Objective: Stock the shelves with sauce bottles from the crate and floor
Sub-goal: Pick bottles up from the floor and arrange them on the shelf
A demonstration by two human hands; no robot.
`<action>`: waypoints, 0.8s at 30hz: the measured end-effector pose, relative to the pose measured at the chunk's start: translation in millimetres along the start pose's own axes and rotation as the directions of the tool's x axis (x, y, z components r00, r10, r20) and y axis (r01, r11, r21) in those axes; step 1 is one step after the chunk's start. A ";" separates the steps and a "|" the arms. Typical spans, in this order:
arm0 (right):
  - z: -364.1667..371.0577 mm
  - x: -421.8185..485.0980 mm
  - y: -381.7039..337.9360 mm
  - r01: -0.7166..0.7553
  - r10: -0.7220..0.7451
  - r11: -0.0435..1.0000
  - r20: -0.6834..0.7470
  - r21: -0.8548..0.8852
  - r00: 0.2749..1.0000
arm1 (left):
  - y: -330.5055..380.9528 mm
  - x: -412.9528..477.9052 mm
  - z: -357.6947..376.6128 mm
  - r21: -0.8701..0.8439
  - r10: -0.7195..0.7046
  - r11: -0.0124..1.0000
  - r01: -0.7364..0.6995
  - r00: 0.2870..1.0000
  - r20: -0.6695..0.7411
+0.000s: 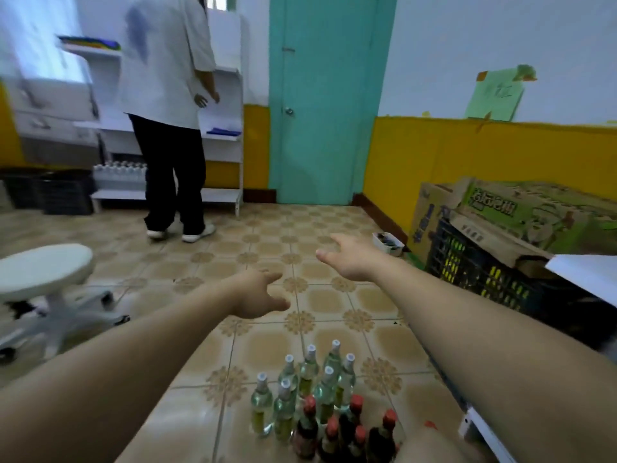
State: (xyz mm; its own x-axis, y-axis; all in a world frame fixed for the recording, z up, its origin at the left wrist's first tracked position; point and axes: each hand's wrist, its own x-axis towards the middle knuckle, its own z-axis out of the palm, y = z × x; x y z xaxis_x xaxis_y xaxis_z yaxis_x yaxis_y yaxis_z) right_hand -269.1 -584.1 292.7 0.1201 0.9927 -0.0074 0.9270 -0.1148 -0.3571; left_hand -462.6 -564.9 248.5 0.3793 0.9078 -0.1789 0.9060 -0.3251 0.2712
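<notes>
Crate, black and latticed, sits under a cardboard box. Left of the crate and nearer me, sauce bottles stand packed tight on the floor. My left hand and right hand hover left of the crate, spread and empty. If I reach down carelessly, a forearm could topple the whole cluster.

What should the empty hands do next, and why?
Probably bring the right hand down and back to a clear white-capped bottle on the tiled floor. Both it and the left hand are open and empty, reaching out past the bottles.
</notes>
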 end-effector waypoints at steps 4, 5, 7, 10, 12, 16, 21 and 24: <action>45.9 27.4 -29.7 0.041 -0.041 0.999 0.095 0.001 0.995 | -52.6 9.9 27.7 -0.065 -0.069 0.995 0.073 0.996 0.063; 58.6 34.6 -34.4 0.042 -0.043 0.999 0.121 0.008 0.992 | -62.9 13.5 35.1 -0.087 -0.083 0.992 0.090 0.993 0.083; 84.2 48.1 -40.2 0.029 -0.031 0.999 0.183 0.015 0.983 | -81.3 21.5 51.4 -0.104 -0.101 0.988 0.113 0.988 0.113; 123.2 68.2 -37.4 0.022 -0.027 1.000 0.269 0.020 0.963 | -107.7 41.2 82.6 -0.114 -0.109 0.985 0.131 0.978 0.177; 150.8 82.0 -29.7 -0.002 -0.006 1.000 0.329 0.026 0.944 | -123.2 58.0 106.3 -0.155 -0.129 0.973 0.171 0.961 0.246; 208.0 113.5 -7.6 -0.005 0.002 1.000 0.429 0.006 0.903 | -143.8 94.0 157.5 -0.177 -0.181 0.951 0.255 0.919 0.350; 282.6 148.4 18.2 -0.038 0.005 0.998 0.574 0.047 0.819 | -167.1 139.6 226.4 -0.193 -0.220 0.923 0.333 0.867 0.448; 339.7 167.9 34.4 0.000 -0.003 1.000 0.648 0.006 0.762 | -181.2 169.3 269.1 -0.202 -0.221 0.909 0.366 0.831 0.511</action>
State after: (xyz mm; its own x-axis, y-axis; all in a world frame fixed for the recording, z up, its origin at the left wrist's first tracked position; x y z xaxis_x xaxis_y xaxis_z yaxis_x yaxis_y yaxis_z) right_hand -337.8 -409.2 -38.1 -0.1418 0.7801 -0.6093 0.9249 -0.1149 -0.3624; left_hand -511.9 -423.6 -85.4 0.2110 0.6904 -0.6920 0.9239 0.0902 0.3717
